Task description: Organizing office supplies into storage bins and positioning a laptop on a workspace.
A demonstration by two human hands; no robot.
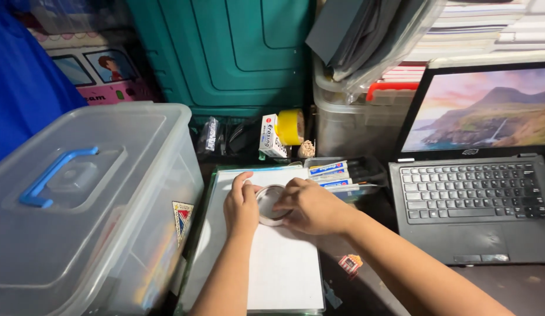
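Fingers of both hands, left (pixel 240 205) and right (pixel 310 206), closed around tape roll (pixel 270 203), storage bin (pixel 85 199) close left.

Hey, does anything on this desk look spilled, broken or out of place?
Nothing is spilled or broken. Both hands, left hand and right hand, grip a round clear tape roll over white paper. One small orange-red item lies loose beside the paper.

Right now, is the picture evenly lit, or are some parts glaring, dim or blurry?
Head view: uneven. The laptop screen glows brightest; the white paper pad catches soft light. The desk's lower right corner sinks into shadow. Both hands, left hand and right hand, around the round tape roll, look sharp; edges bend slightly.
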